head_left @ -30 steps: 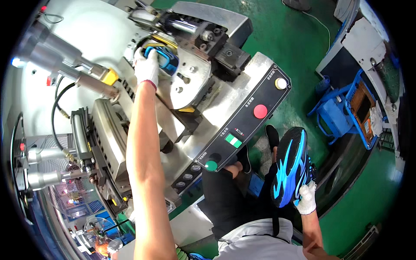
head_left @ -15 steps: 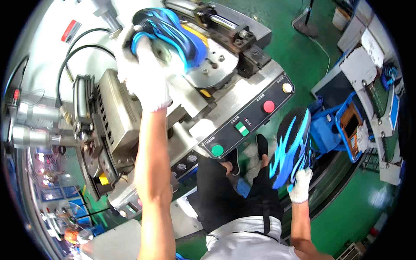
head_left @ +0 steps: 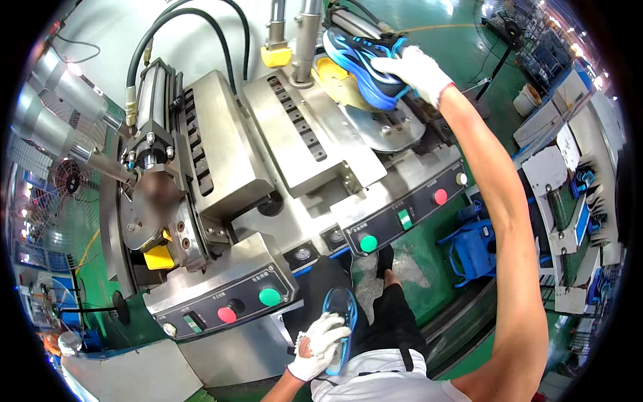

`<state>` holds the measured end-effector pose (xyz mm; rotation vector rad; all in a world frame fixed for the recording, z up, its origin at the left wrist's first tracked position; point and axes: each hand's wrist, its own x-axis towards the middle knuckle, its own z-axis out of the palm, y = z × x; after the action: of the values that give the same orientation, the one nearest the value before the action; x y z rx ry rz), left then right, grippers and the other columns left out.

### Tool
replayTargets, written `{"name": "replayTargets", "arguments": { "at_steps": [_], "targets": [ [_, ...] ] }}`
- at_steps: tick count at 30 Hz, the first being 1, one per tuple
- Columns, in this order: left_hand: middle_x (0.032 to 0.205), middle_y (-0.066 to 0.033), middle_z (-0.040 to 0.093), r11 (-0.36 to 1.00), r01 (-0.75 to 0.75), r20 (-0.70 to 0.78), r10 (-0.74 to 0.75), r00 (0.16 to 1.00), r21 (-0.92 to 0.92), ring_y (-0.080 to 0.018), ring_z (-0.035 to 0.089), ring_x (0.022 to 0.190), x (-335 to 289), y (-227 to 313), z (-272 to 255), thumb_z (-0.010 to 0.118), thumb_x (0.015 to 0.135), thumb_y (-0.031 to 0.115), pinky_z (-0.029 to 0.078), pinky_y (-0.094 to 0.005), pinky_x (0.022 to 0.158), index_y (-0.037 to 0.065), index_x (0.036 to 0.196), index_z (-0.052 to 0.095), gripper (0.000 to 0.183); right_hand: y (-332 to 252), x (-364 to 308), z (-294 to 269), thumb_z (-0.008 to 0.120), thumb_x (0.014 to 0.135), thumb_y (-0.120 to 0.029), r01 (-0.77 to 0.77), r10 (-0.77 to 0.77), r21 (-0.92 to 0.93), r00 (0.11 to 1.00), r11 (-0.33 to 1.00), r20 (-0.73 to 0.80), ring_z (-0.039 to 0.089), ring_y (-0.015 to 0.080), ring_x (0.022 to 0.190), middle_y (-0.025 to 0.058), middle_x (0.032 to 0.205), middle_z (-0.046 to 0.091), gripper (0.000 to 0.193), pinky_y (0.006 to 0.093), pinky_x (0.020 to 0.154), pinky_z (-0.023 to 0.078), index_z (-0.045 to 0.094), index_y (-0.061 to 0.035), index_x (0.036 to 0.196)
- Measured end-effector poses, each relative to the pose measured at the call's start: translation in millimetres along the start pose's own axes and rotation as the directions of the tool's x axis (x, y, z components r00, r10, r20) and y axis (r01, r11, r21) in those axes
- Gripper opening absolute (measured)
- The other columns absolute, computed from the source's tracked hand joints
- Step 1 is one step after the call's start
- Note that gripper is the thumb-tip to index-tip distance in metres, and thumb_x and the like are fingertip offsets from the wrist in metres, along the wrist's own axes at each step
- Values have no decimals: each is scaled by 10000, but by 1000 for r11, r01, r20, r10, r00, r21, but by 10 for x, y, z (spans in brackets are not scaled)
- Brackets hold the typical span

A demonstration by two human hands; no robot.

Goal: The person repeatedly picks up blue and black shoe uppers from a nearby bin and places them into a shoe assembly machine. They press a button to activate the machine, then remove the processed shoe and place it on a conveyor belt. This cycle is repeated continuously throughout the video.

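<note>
1. The right hand (head_left: 416, 72), in a white glove, reaches out over the right-hand station of the machine. Its fingers (head_left: 386, 65) are closed around a shoe.
2. That shoe, the black and blue shoe (head_left: 365, 63), is over the far right part of the machine, its bright blue side edge turned toward the lower left. It overlaps a yellow pad (head_left: 331, 75); whether the two touch, I cannot tell.
3. The left hand (head_left: 320, 346), also in a white glove, is low, close to the body. Its fingers lie bent across a second shoe and hold it.
4. The second shoe (head_left: 341, 305), dark with a blue rim, is above the person's lap, rounded end toward the machine. The glove covers part of it.
5. The metal machine (head_left: 228, 154) fills the middle, with two black control panels facing the person. The right panel (head_left: 386, 231) and the left panel (head_left: 248, 305) each carry a green button, a red button, a pale knob and a green-and-white switch.
6. A yellow block (head_left: 159, 257) sits at the left station.
7. To the right, a blue stool (head_left: 472, 251) stands on the green floor (head_left: 429, 17).
</note>
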<state>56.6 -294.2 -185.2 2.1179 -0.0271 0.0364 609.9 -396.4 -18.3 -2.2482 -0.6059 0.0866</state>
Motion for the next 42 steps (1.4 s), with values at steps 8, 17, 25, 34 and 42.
{"name": "replayTargets", "arguments": {
  "at_steps": [8, 17, 25, 34, 42],
  "targets": [
    [1271, -143, 664, 998, -25, 27, 27, 999, -53, -404, 630, 1259, -139, -369, 0, 672, 713, 15, 480, -543, 1159, 161, 1201, 748, 515, 374, 834, 1385, 655, 883, -459, 35, 22, -626, 996, 779, 83, 667, 370, 1257, 223, 1366, 677, 615, 442, 1069, 531, 695, 3, 1286],
    [1271, -152, 666, 995, -38, 82, 46, 996, -88, -413, 603, 1271, -6, -312, -62, 709, 775, 54, 432, -580, 1179, 147, 1191, 743, 428, 201, 694, 1195, 682, 895, -559, 75, -48, -598, 997, 798, 61, 702, 422, 1138, 287, 1230, 706, 729, 474, 961, 562, 617, 43, 1302],
    [1288, -139, 683, 994, -60, -23, 58, 998, -91, -398, 594, 1310, -73, -300, 94, 760, 773, 59, 405, -564, 1205, 130, 1133, 764, 367, -221, -2508, 1419, 755, 911, -364, 503, -502, 57, 864, 862, -23, 506, 428, 1415, 257, 1522, 520, 702, 508, 1201, 400, 538, -8, 1476],
    [1246, -146, 695, 991, -60, -63, 53, 997, -120, -378, 605, 1289, -8, -171, 358, 701, 884, 38, 396, -514, 1193, 62, 1144, 721, 262, 458, -3361, 1775, 692, 932, -434, 387, -375, -140, 921, 911, 104, 238, 465, 1577, 236, 1692, 300, 890, 569, 1307, 140, 334, 3, 1619],
    [1196, -176, 686, 943, -332, -107, 332, 937, 13, -347, 659, 1155, 673, 579, 794, 684, 876, -29, 497, -444, 1061, 26, 1151, 689, 281, 411, -5633, 625, 811, 855, -510, -231, 153, 204, 929, 952, 336, 283, 396, 1581, 264, 1696, 273, 1171, 409, 1279, 271, 152, -9, 1682]
  ]
}}
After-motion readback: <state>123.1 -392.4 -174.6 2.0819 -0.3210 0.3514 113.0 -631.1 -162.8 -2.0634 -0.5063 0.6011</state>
